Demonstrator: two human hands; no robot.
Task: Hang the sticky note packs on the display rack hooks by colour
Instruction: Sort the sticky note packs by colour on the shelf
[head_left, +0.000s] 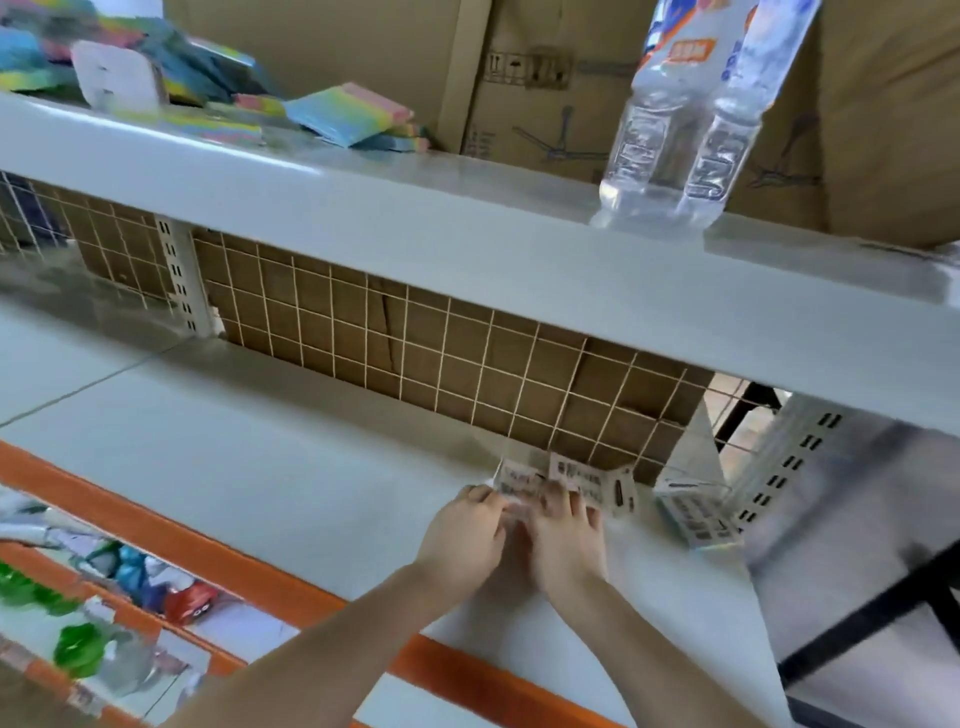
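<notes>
Both my hands reach to the back of the lower shelf (260, 457), close to the wire grid panel (467, 374). My left hand (462, 535) and my right hand (563, 535) lie side by side, fingers curled on clear-wrapped packs with white printed header cards (582, 478). The colour of those packs is hidden by my hands and by blur. Another pack (696, 514) lies to the right of my hands, label side up. A pile of pastel rainbow sticky note packs (348, 117) sits on the top shelf (415, 218) at the left.
Two clear water bottles (675, 130) stand on the top shelf at the right. Cardboard boxes (545, 78) fill the space behind the rack. An orange strip (467, 670) edges the lower shelf, with toys (171, 592) on the level below. A white slotted upright (179, 275) splits the grid.
</notes>
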